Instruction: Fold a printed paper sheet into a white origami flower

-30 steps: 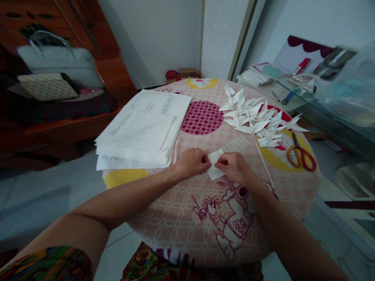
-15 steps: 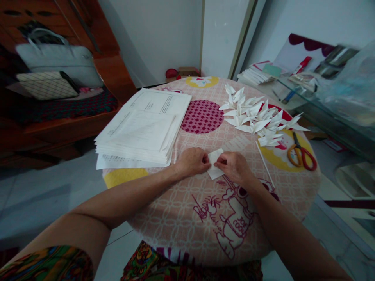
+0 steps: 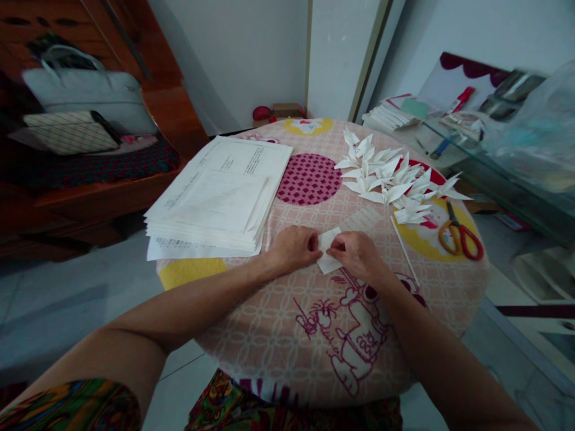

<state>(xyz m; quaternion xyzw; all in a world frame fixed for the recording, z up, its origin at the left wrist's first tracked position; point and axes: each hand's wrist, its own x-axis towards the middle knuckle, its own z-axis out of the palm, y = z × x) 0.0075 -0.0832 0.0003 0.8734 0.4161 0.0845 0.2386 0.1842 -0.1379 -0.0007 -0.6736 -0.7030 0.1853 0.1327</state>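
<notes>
White paper piece [image 3: 329, 238]: where is it?

Mid-tabletop [image 3: 251, 335], past the near edge's cartoon figure [image 3: 359, 338], whose shirt [image 3: 370, 342] reads "COOL".

Held how?

Left hand [image 3: 293, 244] with fingers clamped together on its left side, right hand [image 3: 358, 250] pinching its right, probably to steady it.

Beyond?

Scissors [image 3: 455, 224] at the right edge, likely for easy reach; paper stack [image 3: 215, 194] along the left, print too small to read; paper cranes [image 3: 395, 193] toward the far right, seemingly grouped out of the way.

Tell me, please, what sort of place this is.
Most likely a room in a home: a cartoon-patterned tablecloth covers the person's work surface, and a pale handbag sits on a wooden seat.
</notes>
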